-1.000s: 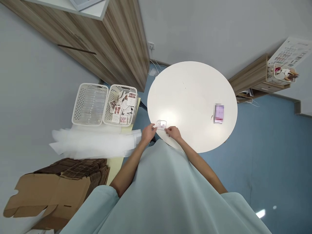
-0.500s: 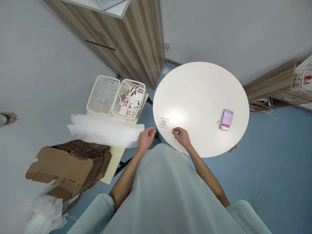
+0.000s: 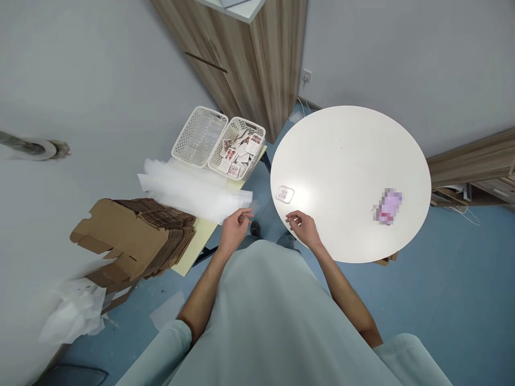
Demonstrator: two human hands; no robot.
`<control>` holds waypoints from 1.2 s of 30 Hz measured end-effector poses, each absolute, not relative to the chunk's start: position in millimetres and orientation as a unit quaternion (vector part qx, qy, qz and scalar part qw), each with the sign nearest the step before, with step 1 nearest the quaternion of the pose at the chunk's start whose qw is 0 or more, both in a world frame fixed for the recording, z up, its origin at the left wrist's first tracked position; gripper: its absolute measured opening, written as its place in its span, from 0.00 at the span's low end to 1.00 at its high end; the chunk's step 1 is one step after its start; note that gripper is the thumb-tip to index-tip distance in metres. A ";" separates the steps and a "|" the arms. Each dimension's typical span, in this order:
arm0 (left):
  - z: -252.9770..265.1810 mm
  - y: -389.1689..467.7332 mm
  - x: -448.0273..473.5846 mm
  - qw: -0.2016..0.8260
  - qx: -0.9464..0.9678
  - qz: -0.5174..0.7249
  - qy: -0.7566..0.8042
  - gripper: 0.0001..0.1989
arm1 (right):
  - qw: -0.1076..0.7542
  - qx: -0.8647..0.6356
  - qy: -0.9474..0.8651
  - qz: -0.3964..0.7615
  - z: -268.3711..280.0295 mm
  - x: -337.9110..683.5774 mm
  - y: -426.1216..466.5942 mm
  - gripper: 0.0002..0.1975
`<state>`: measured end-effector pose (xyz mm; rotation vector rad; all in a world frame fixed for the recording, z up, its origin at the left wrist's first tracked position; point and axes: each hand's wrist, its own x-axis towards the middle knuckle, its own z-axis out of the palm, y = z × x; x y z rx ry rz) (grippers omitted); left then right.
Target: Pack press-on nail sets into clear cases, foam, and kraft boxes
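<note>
Left hand [image 3: 236, 225] and right hand [image 3: 302, 227], fingers loosely curled, show nothing gripped. At the right hand's eleven o'clock, one clear case [image 3: 285, 194], apparently filled, lies on the counter [image 3: 350, 179]; toward the left hand's twelve, many cards [image 3: 243, 154] in a basket [image 3: 217, 156] seem uncased.

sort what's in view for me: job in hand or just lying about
Likely job things:
- small clear case, near the right hand
- white translucent sheets, nearest the left hand
- basket of cards
- basket of clear plastic

Seemingly lying about:
- blurred purple item
- crumpled white plastic
</note>
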<state>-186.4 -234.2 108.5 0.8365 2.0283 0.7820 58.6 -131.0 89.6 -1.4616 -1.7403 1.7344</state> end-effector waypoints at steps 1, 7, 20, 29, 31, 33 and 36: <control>101.8 -240.4 -198.9 0.384 0.338 0.291 0.808 0.17 | 0.143 -0.510 -0.602 0.598 91.0 54.4 -135.0 0.11; 42.9 -272.6 -298.2 0.276 0.379 0.140 0.872 0.23 | 0.171 -0.531 -0.598 0.575 101.2 13.8 -169.0 0.12; -26.9 -255.1 -392.4 0.224 0.377 0.054 0.897 0.21 | 0.184 -0.561 -0.620 0.518 126.2 -87.0 -233.5 0.14; -3.5 -261.1 -411.6 0.235 0.379 0.092 0.890 0.18 | 0.146 -0.562 -0.640 0.504 124.2 -109.6 -240.8 0.13; 8.8 -263.3 -415.0 0.217 0.386 0.137 0.886 0.18 | 0.135 -0.552 -0.653 0.501 125.0 -117.5 -234.2 0.13; 22.2 -266.8 -418.0 0.197 0.394 0.198 0.875 0.15 | 0.130 -0.537 -0.671 0.495 126.1 -127.6 -225.8 0.14; 43.9 -273.0 -421.2 0.166 0.391 0.289 0.858 0.10 | 0.129 -0.506 -0.697 0.491 127.0 -145.3 -213.2 0.14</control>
